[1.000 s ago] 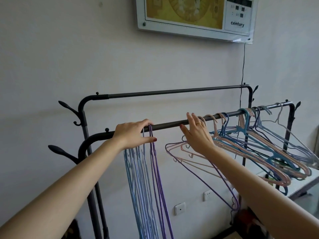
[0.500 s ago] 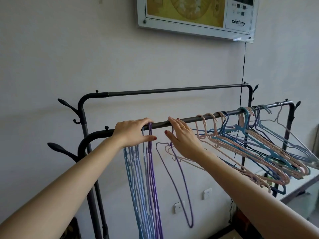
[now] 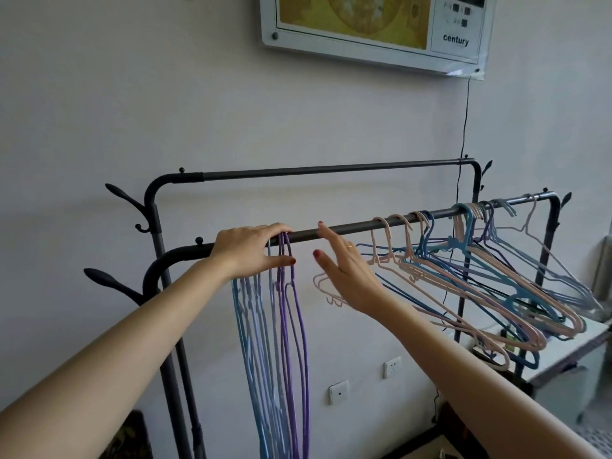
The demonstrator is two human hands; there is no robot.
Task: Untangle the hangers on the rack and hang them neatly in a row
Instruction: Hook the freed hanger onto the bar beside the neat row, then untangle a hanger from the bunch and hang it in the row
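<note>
2 hands at the front rail (image 3: 347, 228): left hand (image 3: 246, 251) grips the rail over sorted blue and purple hangers (image 3: 275, 342); right hand (image 3: 344, 271), fingers straight, nears tangled hangers (image 3: 480, 279).

Rack (image 3: 331, 176): dark metal, two horizontal rails. Sorted hangers (image 3: 275, 342): blue and purple wire, hung close together edge-on at the front rail's left. Tangled hangers (image 3: 480, 283): pink, blue, purple, overlapping and tilted, at its right.
</note>
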